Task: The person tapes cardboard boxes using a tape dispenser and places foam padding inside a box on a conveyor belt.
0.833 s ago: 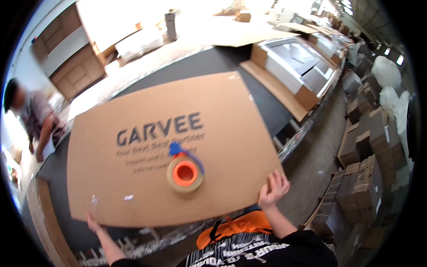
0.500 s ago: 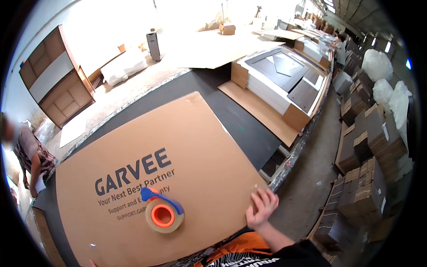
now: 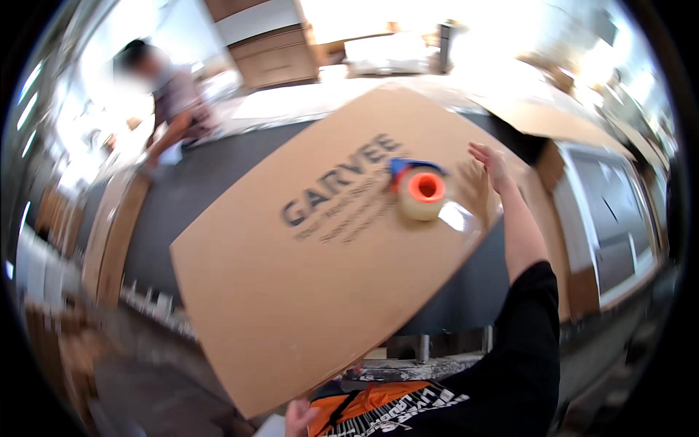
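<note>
A large flat brown cardboard carton [image 3: 291, 291] with dark print lies at a slant on the dark work surface. On its top rests a tape dispenser [image 3: 421, 191] with a blue and orange frame and a roll of tape. My right hand [image 3: 491, 166], fingers stretched out, is over the carton's right part, beside the dispenser; a faint shadow falls under it. It holds nothing. My left hand [image 3: 300, 416] is at the carton's near edge, close to my body. Its fingers are blurred, and whether they grip the edge cannot be told.
Another person [image 3: 175, 105] stands at the far left, one arm over the dark surface [image 3: 218, 171]. On the right, an opened carton [image 3: 561, 218] holds grey panels with white edging. A long cardboard piece [image 3: 120, 233] stands at the left end. Wooden cabinet pieces [image 3: 273, 54] stand behind.
The view has swung left. The carton has turned on the surface, with the dispenser still on it. My right hand has left the near right corner and reaches farther out; my left hand shows more.
</note>
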`<state>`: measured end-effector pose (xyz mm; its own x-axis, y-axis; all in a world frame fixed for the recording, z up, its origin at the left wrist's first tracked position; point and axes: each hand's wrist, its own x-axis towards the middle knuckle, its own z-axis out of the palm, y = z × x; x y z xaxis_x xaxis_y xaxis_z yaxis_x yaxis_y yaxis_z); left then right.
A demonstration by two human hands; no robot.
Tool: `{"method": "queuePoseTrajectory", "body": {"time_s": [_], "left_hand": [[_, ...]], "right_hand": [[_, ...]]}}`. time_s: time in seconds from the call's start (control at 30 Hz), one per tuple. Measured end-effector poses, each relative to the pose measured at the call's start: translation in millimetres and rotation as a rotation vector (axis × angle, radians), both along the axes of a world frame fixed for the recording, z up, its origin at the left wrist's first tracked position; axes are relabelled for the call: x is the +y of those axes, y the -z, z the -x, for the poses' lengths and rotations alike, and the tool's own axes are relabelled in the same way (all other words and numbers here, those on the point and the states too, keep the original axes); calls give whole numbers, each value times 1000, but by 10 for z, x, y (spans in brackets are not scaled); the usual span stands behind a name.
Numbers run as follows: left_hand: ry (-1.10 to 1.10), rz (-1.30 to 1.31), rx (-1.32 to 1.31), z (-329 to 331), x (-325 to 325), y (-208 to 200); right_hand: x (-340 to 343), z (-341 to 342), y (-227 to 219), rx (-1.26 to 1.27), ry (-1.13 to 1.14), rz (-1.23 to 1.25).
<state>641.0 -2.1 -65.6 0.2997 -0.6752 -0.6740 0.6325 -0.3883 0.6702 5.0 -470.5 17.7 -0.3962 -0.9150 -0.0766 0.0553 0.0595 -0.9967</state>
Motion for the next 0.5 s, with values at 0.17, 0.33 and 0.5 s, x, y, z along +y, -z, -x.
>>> {"method": "queuePoseTrajectory", "body": {"time_s": [0.17,0.33,0.5], "left_hand": [[1298,127,-874,32,-557,-1269],[662,464,-1289,-967,-1789,-1510],[612,520,-1520,-1634,-4094,-961]], "right_hand": [[129,-1517,-327,284,-356,17],[389,-2303,-166,14,-200,-1],[1484,-2959,408,29,343,298]]}}
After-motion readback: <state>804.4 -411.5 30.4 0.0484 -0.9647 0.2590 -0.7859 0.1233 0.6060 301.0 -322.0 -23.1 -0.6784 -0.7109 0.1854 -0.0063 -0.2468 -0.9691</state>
